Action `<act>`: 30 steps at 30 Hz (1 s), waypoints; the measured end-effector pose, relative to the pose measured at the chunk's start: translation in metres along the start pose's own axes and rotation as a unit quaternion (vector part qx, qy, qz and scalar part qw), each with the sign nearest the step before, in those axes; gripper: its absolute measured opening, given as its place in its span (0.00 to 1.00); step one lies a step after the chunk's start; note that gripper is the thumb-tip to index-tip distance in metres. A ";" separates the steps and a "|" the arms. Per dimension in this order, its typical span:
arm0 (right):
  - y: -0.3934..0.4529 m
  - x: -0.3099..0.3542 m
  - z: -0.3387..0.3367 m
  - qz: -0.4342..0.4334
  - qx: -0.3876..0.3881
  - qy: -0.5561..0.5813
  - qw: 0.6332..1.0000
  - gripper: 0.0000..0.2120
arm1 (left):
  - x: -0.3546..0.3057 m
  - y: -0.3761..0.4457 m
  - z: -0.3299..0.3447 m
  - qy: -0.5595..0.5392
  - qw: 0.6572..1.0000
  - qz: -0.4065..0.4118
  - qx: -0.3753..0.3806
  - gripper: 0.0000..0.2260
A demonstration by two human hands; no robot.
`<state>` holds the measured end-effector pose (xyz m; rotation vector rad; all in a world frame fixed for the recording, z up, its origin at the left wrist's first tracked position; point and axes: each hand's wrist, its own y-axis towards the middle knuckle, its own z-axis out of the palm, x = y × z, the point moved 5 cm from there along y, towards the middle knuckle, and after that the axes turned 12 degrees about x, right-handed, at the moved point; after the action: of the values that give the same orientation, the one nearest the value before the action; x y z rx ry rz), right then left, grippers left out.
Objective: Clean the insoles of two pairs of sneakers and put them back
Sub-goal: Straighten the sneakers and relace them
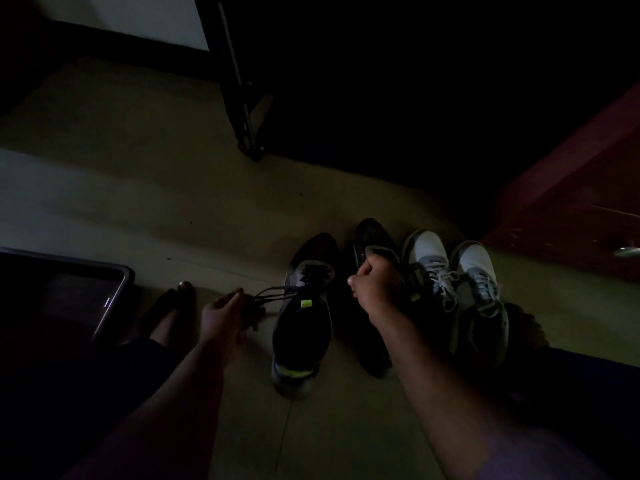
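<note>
While left hand (221, 315) pinches laces (273, 295), right hand (375, 284) grips the neighbouring sneaker (372, 251) (dark).

Four sneakers stand in a row on the dim floor (173, 209). The left hand (221, 317) pinches the laces (273, 295) of the left black sneaker (301, 313). Just right of that sneaker, the right hand (375, 289) grips the second black sneaker (369, 237). Farther right stands the grey-and-white pair (453, 271); well left, a dark tray (114, 299).
</note>
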<state>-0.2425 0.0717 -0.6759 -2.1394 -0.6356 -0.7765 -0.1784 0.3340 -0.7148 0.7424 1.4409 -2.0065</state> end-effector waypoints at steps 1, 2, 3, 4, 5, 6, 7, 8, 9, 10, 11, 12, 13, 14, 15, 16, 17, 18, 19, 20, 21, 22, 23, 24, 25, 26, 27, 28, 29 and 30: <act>-0.001 0.000 -0.001 -0.007 -0.012 -0.032 0.999 0.14 | 0.001 -0.001 -0.002 0.006 1.000 -0.001 0.005 0.04; -0.002 -0.001 -0.002 -0.013 -0.020 -0.062 0.998 0.15 | 0.000 -0.001 -0.004 0.006 1.000 0.000 0.003 0.06; -0.002 -0.001 -0.002 -0.022 -0.023 -0.086 0.996 0.15 | -0.002 0.000 -0.008 0.008 1.000 0.002 -0.002 0.10; -0.002 -0.001 -0.003 -0.026 -0.026 -0.102 0.994 0.16 | -0.006 0.001 -0.008 0.011 1.000 0.000 0.002 0.12; -0.003 0.000 -0.004 -0.032 -0.028 -0.116 0.992 0.15 | -0.010 0.001 -0.008 0.027 1.000 -0.001 0.008 0.11; -0.003 0.000 -0.004 -0.036 -0.029 -0.127 0.991 0.15 | -0.013 0.001 -0.008 0.035 0.999 -0.005 0.012 0.10; -0.003 0.000 -0.004 -0.039 -0.032 -0.133 0.990 0.15 | -0.016 0.000 -0.007 0.049 0.999 -0.007 0.013 0.10; -0.003 -0.002 -0.002 -0.040 -0.031 -0.123 0.991 0.15 | -0.018 -0.002 -0.007 0.059 0.998 -0.010 0.004 0.10; -0.004 -0.004 -0.002 -0.037 -0.028 -0.103 0.994 0.16 | -0.018 -0.005 -0.007 0.060 0.998 -0.011 0.000 0.09; -0.007 -0.005 -0.003 -0.037 -0.022 -0.079 0.996 0.17 | -0.014 -0.007 -0.007 0.056 0.998 -0.014 0.001 0.05; -0.009 -0.006 -0.002 -0.047 -0.009 -0.056 0.997 0.17 | -0.010 -0.008 -0.005 0.055 0.998 -0.015 0.006 0.03; -0.012 -0.005 -0.001 -0.057 0.018 -0.029 0.998 0.15 | -0.007 -0.011 -0.005 0.076 0.997 -0.015 0.000 0.08; -0.019 -0.002 -0.002 -0.071 0.049 -0.001 0.996 0.12 | -0.004 -0.012 -0.003 0.128 0.992 -0.010 -0.003 0.15; -0.024 0.001 -0.001 -0.083 0.086 0.026 0.993 0.10 | -0.006 -0.015 0.003 0.192 0.981 0.003 -0.011 0.23; -0.030 0.004 -0.006 -0.095 0.115 0.051 0.988 0.15 | -0.010 -0.018 0.013 0.263 0.964 0.036 -0.029 0.28; -0.035 0.007 -0.012 -0.106 0.133 0.058 0.984 0.20 | -0.019 -0.025 0.027 0.317 0.943 0.083 -0.056 0.27; -0.040 0.011 -0.022 -0.127 0.128 0.050 0.982 0.20 | -0.030 -0.034 0.043 0.354 0.921 0.144 -0.081 0.23; -0.045 0.012 -0.038 -0.142 0.102 0.036 0.984 0.18 | -0.040 -0.045 0.066 0.395 0.890 0.210 -0.089 0.18; -0.050 0.011 -0.056 -0.156 0.068 0.009 0.985 0.13 | -0.047 -0.054 0.093 0.435 0.856 0.270 -0.066 0.14; -0.052 0.001 -0.075 -0.152 0.035 -0.012 0.988 0.09 | -0.049 -0.065 0.126 0.480 0.819 0.315 -0.019 0.11; -0.053 -0.011 -0.092 -0.138 0.016 -0.021 0.990 0.06 | -0.045 -0.074 0.158 0.520 0.779 0.348 0.044 0.07; -0.055 -0.026 -0.108 -0.098 0.014 0.001 0.995 0.06 | -0.037 -0.083 0.187 0.556 0.744 0.356 0.108 0.06; -0.059 -0.043 -0.126 -0.057 0.012 0.029 0.998 0.07 | -0.022 -0.092 0.214 0.587 0.709 0.349 0.175 0.06; -0.058 -0.063 -0.138 -0.022 -0.002 0.041 0.999 0.09 | -0.007 -0.101 0.236 0.624 0.673 0.327 0.227 0.08; -0.062 -0.080 -0.153 -0.004 -0.024 0.017 1.000 0.10 | 0.014 -0.106 0.255 0.666 0.627 0.304 0.267 0.10; -0.064 -0.095 -0.161 0.010 -0.034 -0.012 0.999 0.10 | 0.033 -0.111 0.269 0.713 0.574 0.283 0.288 0.14; -0.065 -0.110 -0.167 0.019 -0.048 -0.047 0.998 0.11 | 0.050 -0.113 0.277 0.749 0.529 0.266 0.296 0.18; -0.067 -0.122 -0.171 0.032 -0.041 -0.080 0.995 0.12 | 0.066 -0.112 0.287 0.773 0.498 0.249 0.303 0.21; -0.070 -0.130 -0.171 0.037 -0.030 -0.120 0.992 0.13 | 0.078 -0.112 0.291 0.798 0.468 0.234 0.300 0.24; -0.065 -0.145 -0.166 0.039 -0.005 -0.170 0.985 0.15 | 0.091 -0.107 0.294 0.820 0.438 0.216 0.299 0.26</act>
<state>-0.4381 -0.0480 -0.6578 -2.3135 -0.7160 -0.3731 -0.3519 0.0712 -0.6304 3.4839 0.6679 -0.7501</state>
